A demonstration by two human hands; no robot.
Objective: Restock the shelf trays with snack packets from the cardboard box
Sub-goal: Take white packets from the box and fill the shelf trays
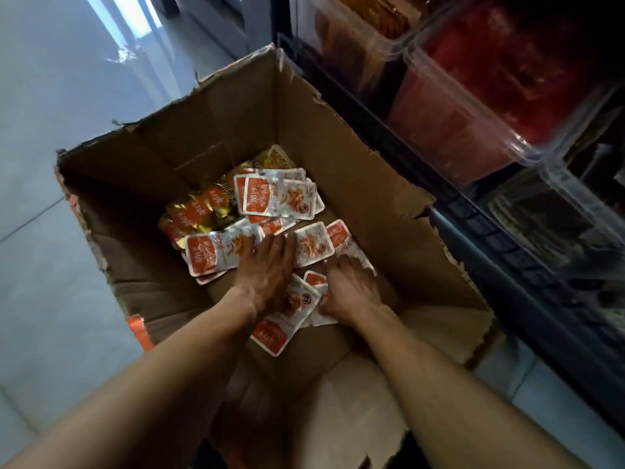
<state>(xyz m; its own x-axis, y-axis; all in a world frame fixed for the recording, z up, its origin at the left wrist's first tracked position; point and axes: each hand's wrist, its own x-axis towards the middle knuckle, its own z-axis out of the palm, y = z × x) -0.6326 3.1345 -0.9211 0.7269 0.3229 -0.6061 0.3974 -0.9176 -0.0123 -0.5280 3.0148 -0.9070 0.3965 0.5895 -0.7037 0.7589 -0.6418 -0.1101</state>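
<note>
Floor [50, 164]: pale tiles are seen down the left side of the frame, with a bright reflection at the upper left.
Shelf [507, 265]: a dark rack is set along the right edge, just beside the box.
Shelf trays [473, 106]: clear plastic bins are seen at the upper right, one filled with red packets, another with brownish ones; lower bins are too dark to be read.
Cardboard box [355, 157]: an open carton with torn flaps is placed at the centre of the frame, on the floor.
Snack packets [277, 198]: silver-and-orange sachets are scattered across the box bottom, around the middle of the frame.
Gold packets [199, 211]: a small heap is seen left of the silver ones, inside the box.
Left hand [267, 265]: lowered into the box, fingers straight and laid flat on the sachets; nothing is gripped.
Right hand [351, 289]: placed just right of the left hand, fingers spread and slightly bent, pressed onto sachets; whether any packet is gripped cannot be told.
</note>
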